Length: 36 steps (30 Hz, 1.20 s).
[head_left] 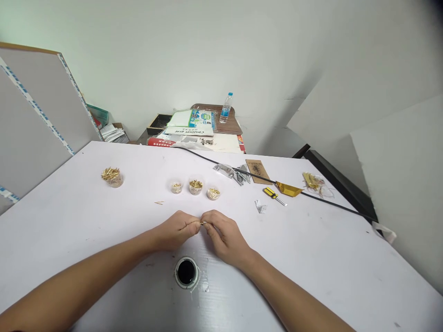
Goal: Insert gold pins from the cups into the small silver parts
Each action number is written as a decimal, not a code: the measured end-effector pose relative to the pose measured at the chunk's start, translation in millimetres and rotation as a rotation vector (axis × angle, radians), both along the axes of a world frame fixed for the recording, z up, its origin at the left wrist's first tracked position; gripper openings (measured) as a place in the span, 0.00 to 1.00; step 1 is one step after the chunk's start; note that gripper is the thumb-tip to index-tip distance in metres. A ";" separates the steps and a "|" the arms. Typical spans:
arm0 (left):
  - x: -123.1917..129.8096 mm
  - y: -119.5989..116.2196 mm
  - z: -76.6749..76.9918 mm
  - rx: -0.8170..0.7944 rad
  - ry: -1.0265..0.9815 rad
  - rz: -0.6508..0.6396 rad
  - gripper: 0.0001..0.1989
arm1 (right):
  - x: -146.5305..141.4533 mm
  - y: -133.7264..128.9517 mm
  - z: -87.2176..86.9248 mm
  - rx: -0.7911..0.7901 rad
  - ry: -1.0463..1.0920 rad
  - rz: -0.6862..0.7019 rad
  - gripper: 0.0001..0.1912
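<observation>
Cup (118, 181) heaped with gold pins (110, 173) stands far left of the fingers; two loose pins (159, 203) lie nearer; the left hand (177, 231) pinches one end of a tiny pin (202, 223); a round jar (187, 286), black inside, sits on the fingers' near side; three small cups (195, 190) of gold bits (195, 184) stand beyond them; the right hand (224, 235) pinches the pin's other end; a yellow screwdriver (270, 192) lies off to the right.

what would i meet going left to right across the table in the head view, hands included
Heaped tub of gold pins, left hand, small held piece, right hand, yellow-and-black screwdriver, clear packet with gold pieces.
</observation>
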<state>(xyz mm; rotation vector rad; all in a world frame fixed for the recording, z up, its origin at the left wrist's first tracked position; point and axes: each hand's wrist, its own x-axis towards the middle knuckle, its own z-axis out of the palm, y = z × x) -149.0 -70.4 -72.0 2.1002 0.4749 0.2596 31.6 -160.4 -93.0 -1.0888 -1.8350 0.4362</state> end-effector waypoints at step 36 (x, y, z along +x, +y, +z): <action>-0.8 0.1 -10.4 0.622 -0.117 0.105 0.09 | 0.9 3.7 -5.8 -0.289 0.056 -0.170 0.10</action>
